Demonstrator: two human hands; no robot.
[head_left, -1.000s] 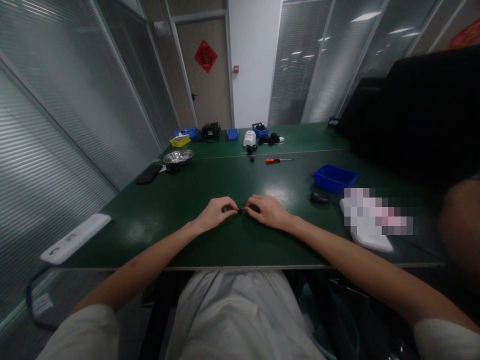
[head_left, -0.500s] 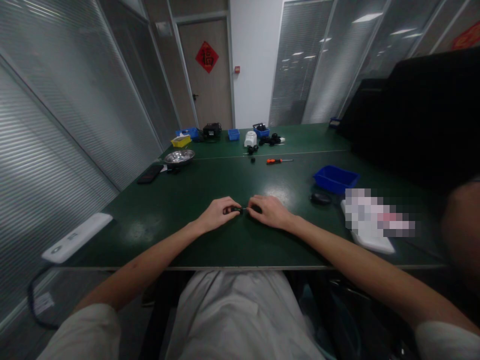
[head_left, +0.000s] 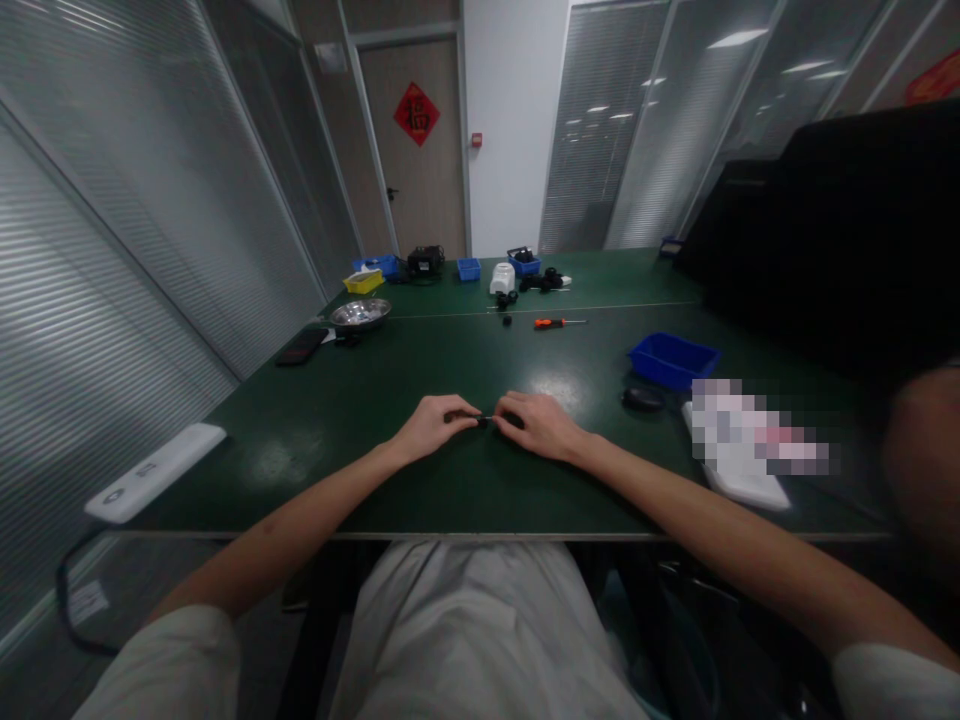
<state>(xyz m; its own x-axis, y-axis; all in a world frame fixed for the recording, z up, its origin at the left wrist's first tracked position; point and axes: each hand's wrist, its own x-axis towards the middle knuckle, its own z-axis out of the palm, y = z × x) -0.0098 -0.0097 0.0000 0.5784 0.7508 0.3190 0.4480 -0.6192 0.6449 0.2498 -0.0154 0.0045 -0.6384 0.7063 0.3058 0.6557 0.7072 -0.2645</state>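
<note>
A small black part (head_left: pixel 483 421) is held at the fingertips of the left hand (head_left: pixel 436 425), close above or on the green tabletop (head_left: pixel 442 360). A thin, pale, straight piece (head_left: pixel 490 417), seen roughly level, is extended from it to the fingertips of the right hand (head_left: pixel 534 422), by which its far end is covered. Finer detail is obscured by small size and blur; contact with the tabletop cannot be determined.

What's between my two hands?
In the head view, a small black part with a thin, pale bit beside it sits between your left hand and right hand; too small to identify.
</note>
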